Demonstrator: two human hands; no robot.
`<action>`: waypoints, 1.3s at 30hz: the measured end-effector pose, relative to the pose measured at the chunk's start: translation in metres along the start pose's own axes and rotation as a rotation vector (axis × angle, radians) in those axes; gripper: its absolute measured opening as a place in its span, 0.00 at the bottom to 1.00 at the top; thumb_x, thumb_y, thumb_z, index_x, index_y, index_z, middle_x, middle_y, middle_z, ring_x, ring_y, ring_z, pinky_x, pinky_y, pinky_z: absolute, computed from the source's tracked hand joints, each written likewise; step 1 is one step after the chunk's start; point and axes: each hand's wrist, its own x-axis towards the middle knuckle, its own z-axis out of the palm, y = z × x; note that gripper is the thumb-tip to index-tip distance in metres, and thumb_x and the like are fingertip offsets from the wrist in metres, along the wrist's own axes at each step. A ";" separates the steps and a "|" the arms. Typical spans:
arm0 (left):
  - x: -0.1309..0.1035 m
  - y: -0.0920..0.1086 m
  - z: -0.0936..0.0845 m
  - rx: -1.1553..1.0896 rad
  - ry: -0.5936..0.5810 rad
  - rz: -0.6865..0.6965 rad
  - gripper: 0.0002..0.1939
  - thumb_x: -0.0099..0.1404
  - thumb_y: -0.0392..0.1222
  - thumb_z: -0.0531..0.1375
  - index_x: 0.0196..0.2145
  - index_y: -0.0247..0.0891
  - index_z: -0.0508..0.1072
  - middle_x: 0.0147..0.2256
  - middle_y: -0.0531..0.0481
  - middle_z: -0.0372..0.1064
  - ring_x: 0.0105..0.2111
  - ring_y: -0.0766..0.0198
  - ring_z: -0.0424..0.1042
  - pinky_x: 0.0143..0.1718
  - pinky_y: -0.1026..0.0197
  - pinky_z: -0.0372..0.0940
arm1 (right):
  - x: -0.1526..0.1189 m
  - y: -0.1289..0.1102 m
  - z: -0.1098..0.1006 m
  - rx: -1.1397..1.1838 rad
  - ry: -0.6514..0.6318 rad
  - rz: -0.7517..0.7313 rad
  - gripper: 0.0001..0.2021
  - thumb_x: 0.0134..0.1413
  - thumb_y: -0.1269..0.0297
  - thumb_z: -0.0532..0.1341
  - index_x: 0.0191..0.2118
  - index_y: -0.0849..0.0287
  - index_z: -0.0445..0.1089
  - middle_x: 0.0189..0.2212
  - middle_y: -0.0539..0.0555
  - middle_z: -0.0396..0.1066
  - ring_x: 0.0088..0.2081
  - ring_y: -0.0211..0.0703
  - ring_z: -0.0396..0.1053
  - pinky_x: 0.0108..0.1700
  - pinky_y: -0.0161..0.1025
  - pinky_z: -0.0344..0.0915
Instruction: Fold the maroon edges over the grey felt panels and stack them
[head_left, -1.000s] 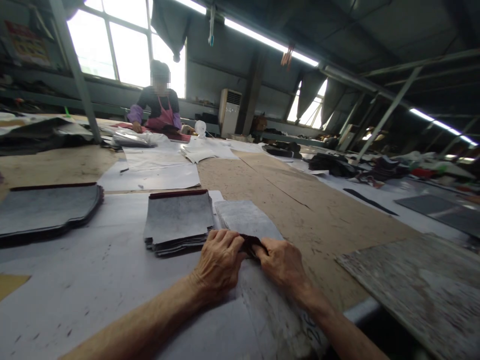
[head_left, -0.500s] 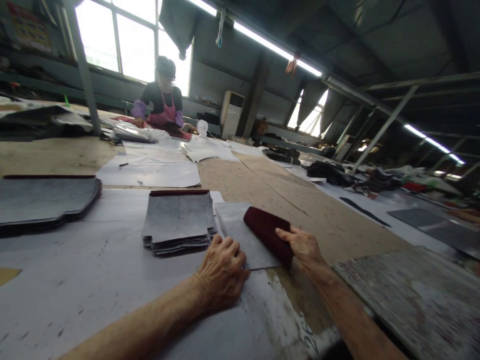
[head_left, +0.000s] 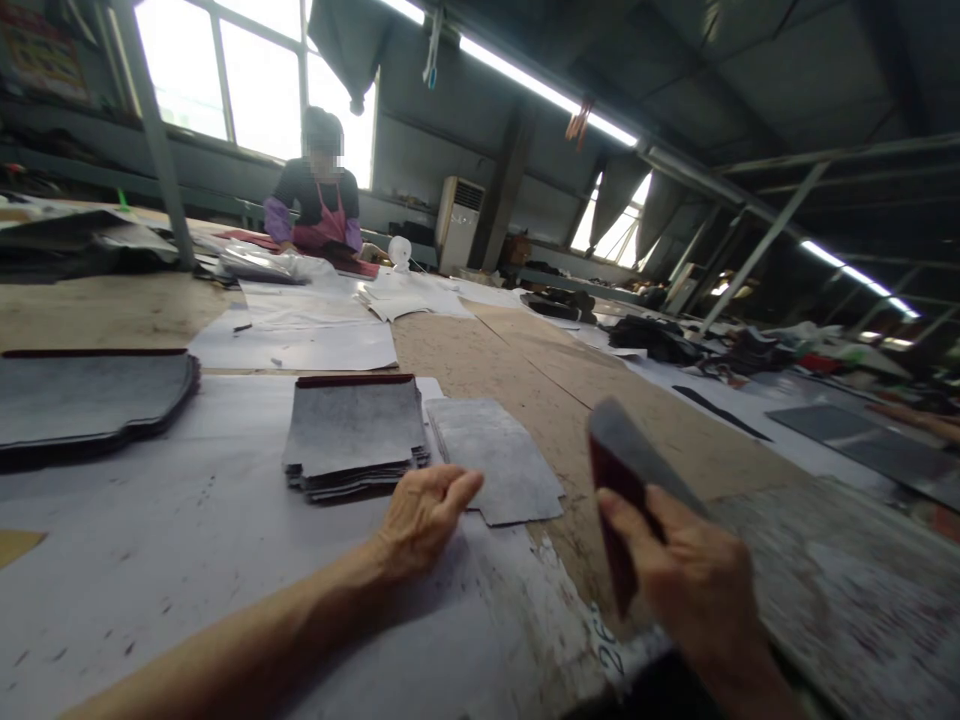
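My right hand (head_left: 694,570) grips a dark red fabric piece with a grey backing (head_left: 619,475), held tilted above the table and blurred by motion. My left hand (head_left: 427,515) rests with curled fingers beside the near edge of a low pile of grey pieces (head_left: 499,455); whatever is inside those fingers, if anything, is hidden. Just left of that pile stands a thicker stack of grey pieces with a dark red folded edge (head_left: 356,425). Another stack of larger grey pieces (head_left: 90,400) lies at the far left.
White paper sheets (head_left: 217,560) and brown board (head_left: 517,350) cover the table. A stained slab (head_left: 847,590) lies at the right. A co-worker (head_left: 322,205) stands across the table near a metal post (head_left: 161,140). Dark material piles (head_left: 652,340) lie farther right.
My right hand has lifted the dark red piece off the grey pile and carried it right and toward me. My left hand has drawn back slightly left and turned, thumb on top.
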 end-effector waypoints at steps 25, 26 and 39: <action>-0.071 -0.001 -0.147 -0.061 -0.398 -0.691 0.18 0.37 0.35 0.53 0.27 0.39 0.77 0.26 0.51 0.71 0.29 0.58 0.67 0.28 0.63 0.59 | -0.102 -0.126 0.070 0.331 -0.171 -0.641 0.12 0.52 0.71 0.50 0.33 0.68 0.71 0.28 0.59 0.66 0.29 0.47 0.59 0.27 0.42 0.58; -0.069 -0.003 -0.151 -0.084 -0.417 -0.709 0.18 0.37 0.35 0.53 0.27 0.39 0.77 0.25 0.50 0.71 0.29 0.58 0.67 0.28 0.63 0.60 | -0.107 -0.131 0.073 0.316 -0.117 -0.626 0.13 0.52 0.71 0.49 0.32 0.69 0.71 0.27 0.59 0.67 0.29 0.47 0.59 0.26 0.41 0.56; -0.072 -0.024 -0.192 -0.262 -0.420 -0.764 0.20 0.47 0.40 0.52 0.35 0.30 0.76 0.31 0.44 0.73 0.30 0.61 0.70 0.33 0.63 0.61 | -0.115 -0.133 0.073 0.201 -0.012 -0.700 0.13 0.52 0.74 0.51 0.33 0.73 0.72 0.30 0.64 0.71 0.31 0.51 0.65 0.26 0.43 0.60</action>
